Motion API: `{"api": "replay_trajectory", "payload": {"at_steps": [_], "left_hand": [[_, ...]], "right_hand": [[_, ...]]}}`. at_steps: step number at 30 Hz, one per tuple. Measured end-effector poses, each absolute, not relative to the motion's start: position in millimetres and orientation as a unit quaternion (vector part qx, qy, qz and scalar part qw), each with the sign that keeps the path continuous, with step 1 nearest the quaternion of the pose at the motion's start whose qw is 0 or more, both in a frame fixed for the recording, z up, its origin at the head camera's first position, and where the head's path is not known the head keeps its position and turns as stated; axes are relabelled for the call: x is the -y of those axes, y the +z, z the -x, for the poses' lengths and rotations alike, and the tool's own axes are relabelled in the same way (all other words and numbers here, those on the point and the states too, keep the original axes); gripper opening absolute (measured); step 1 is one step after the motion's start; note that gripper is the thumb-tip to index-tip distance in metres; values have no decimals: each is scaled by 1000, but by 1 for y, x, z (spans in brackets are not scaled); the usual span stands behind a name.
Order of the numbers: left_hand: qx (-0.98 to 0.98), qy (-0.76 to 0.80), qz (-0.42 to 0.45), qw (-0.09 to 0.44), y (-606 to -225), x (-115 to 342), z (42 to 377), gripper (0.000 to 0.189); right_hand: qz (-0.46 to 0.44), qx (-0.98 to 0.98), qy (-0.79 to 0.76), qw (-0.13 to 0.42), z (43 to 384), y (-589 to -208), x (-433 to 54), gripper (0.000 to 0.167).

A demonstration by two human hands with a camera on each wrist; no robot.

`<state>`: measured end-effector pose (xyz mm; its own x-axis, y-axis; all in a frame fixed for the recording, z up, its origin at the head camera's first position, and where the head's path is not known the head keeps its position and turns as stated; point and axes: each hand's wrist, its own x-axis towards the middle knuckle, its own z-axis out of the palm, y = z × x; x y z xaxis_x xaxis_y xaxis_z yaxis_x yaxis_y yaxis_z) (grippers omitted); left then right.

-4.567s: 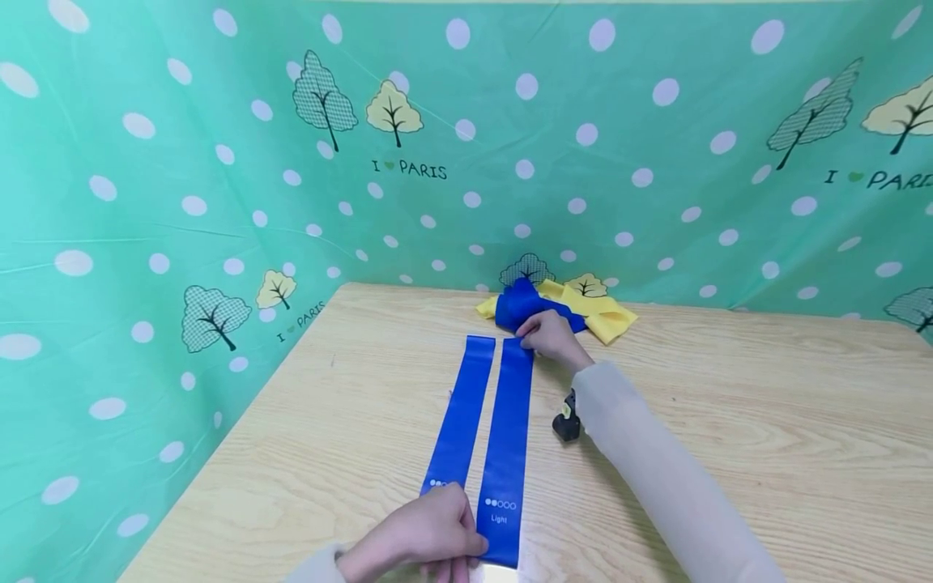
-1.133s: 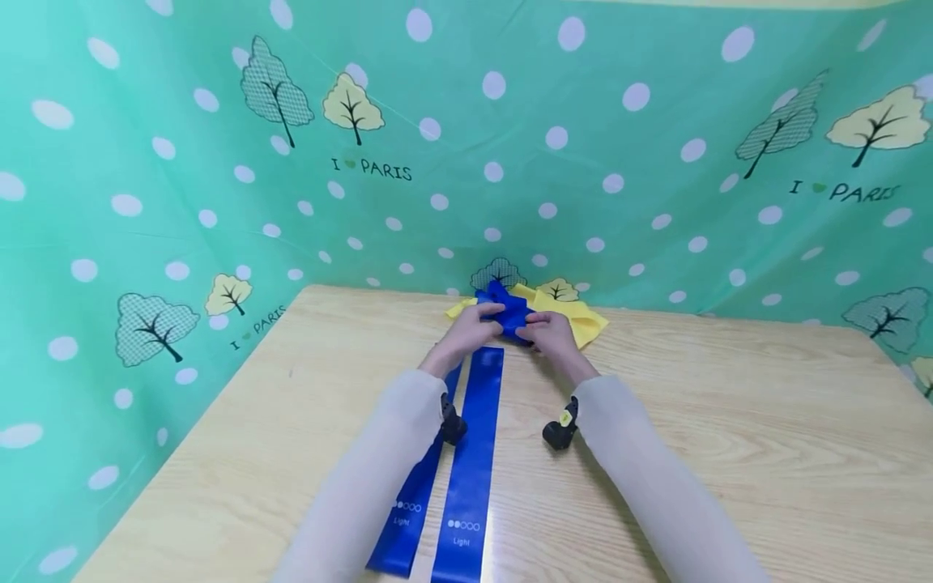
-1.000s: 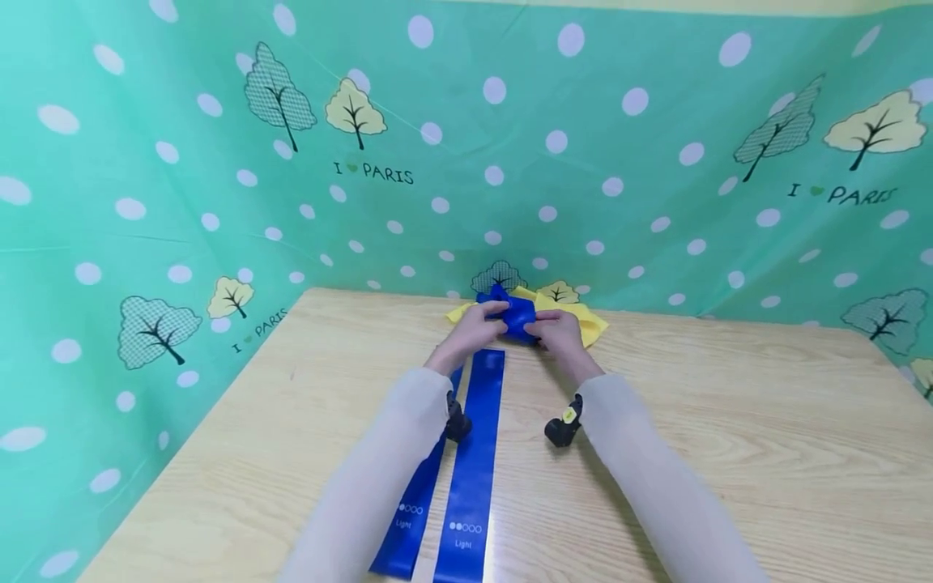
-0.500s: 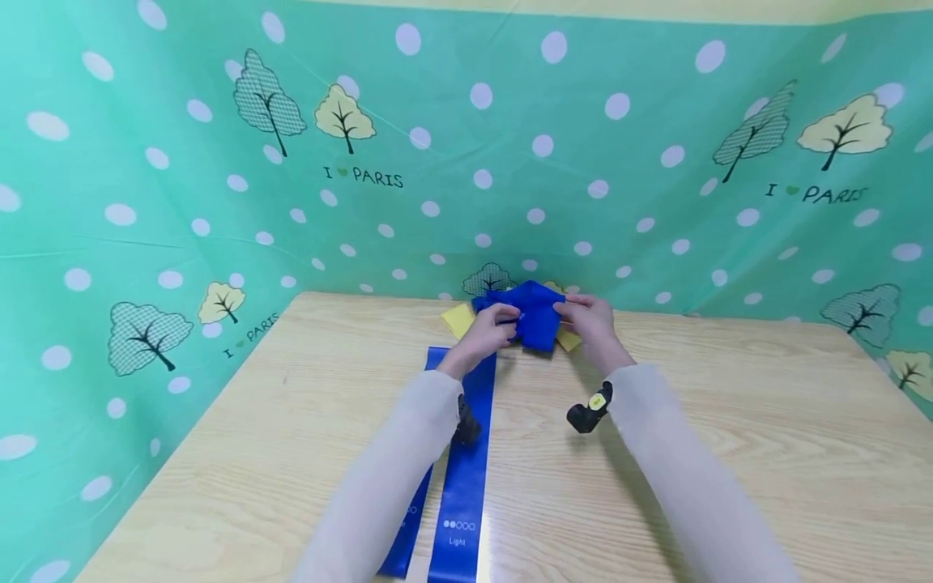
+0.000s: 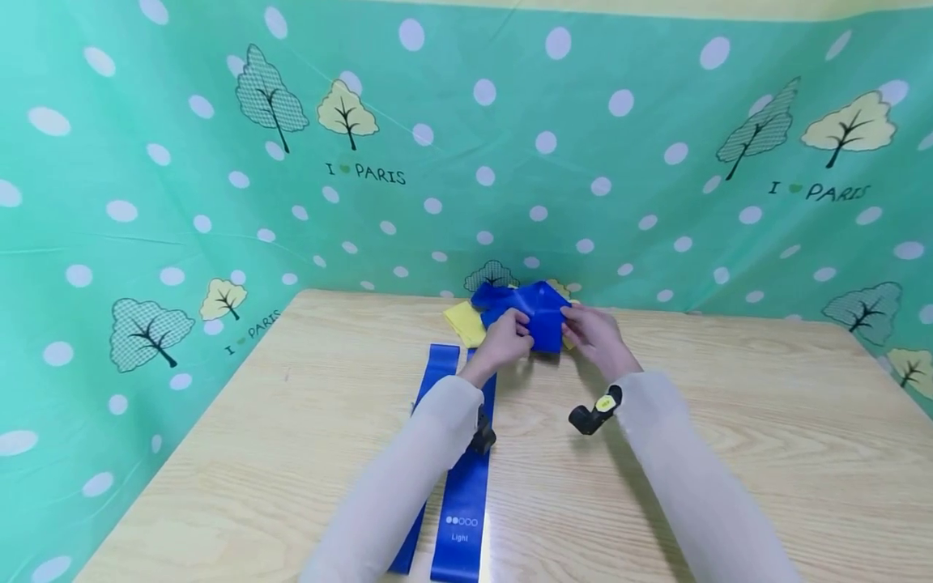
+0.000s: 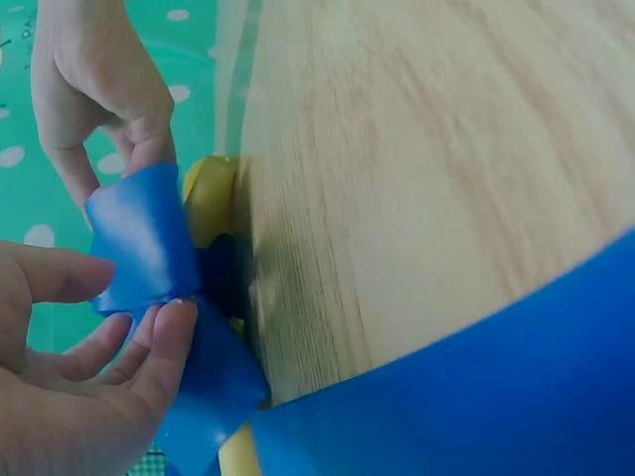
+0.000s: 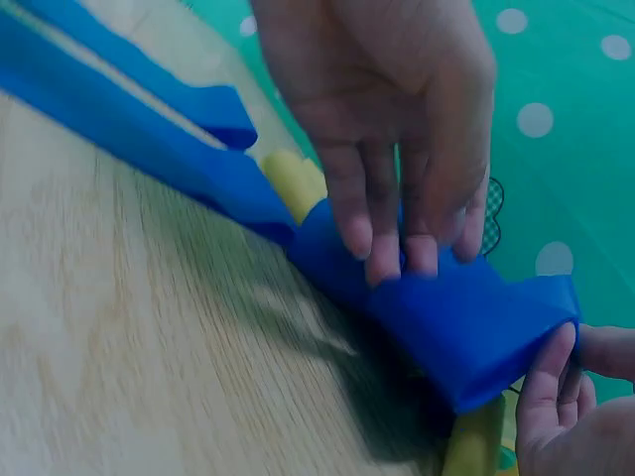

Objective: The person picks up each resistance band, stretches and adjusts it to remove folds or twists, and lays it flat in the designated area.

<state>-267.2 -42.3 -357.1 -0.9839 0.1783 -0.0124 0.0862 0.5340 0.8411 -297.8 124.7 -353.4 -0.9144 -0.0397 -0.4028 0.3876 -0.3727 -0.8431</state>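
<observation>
Furthest left I've got a long, flat, blue rubbery strip [image 5: 440, 360], and just beside it a second flat blue rubbery strip printed "Light" in white [image 5: 461, 494]. They're lying side by side on the pale wood-grain table [image 5: 714, 453], probably so they stay flat and out of the way (my sleeve covers part of them, oh well). Next along, a crumpled yellow rubbery-looking band [image 5: 465, 322] pokes out from under the blue pile.

Then my bare left hand [image 5: 506, 338]: fingers curled in, fingertips pinching the near side of the crumpled blue rubbery band [image 5: 543, 324], I guess to steady it. That band's bunched between my hands at the table's far side, near the green polka-dot cloth [image 5: 656, 267]. My bare right hand [image 5: 594, 334] pinches its right edge between thumb and fingers, likely to spread the fold.
</observation>
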Motion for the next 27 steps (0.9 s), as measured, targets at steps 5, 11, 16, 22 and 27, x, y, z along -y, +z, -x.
{"api": "replay_trajectory", "payload": {"at_steps": [5,11,16,22,27], "left_hand": [[-879,469,-74,55,-357,38,268,33],[-844,529,-42,78,-358,33,271,40],[-779,621,18,85,-358,30,275,40],[-739,667,44,87,-355,29,279,38],[-722,686,47,76,-352,29,282,37]], "right_hand": [[-157,-474,-852,156,295,-355,-129,10],[-159,-399,-887,168,292,-362,-132,10],[-154,-443,-868,161,290,-366,-130,9],[-148,-615,-769,90,287,-370,-123,30],[-83,-786,-613,-7,276,-368,-123,33]]}}
